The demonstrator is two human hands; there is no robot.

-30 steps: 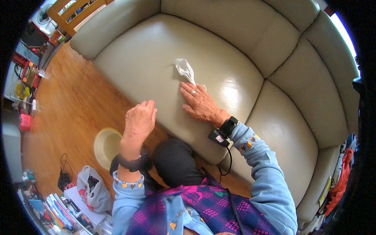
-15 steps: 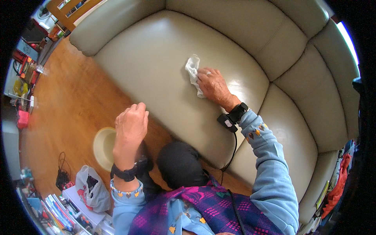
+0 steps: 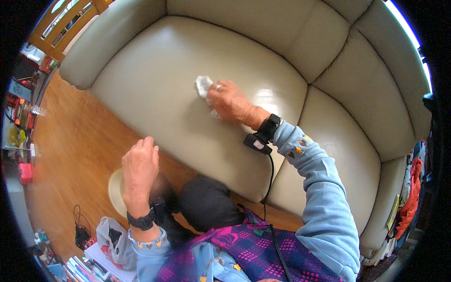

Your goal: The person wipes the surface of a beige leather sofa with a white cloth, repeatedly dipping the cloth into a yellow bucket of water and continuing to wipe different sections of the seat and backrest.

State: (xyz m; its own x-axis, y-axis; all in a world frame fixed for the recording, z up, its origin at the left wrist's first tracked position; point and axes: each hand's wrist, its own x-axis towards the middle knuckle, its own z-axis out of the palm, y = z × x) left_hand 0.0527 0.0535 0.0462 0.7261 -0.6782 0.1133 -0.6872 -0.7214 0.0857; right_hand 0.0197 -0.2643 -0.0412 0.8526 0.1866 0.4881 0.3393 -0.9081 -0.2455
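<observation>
A smooth beige leather sofa [image 3: 155,61] sweeps across the upper frame, and just above centre there's the crumpled white cloth [image 3: 203,85] on its seat, gripped by the right hand [image 3: 230,100]! Lower left, the left hand [image 3: 141,164] hovers, fingers curled, partly covering a round cream plastic bucket [image 3: 115,191]; whether it's holding anything, I can't tell.

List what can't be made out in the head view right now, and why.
All head view:
- White cloth: partly covered by the right hand.
- Right fingertips: hidden by that hand's own back.
- Left hand: palm faces away, contents unclear.
- Pale bucket: right part blocked by the left hand and forearm.
- Left-edge clutter: too small, cut by the fisheye rim.
</observation>
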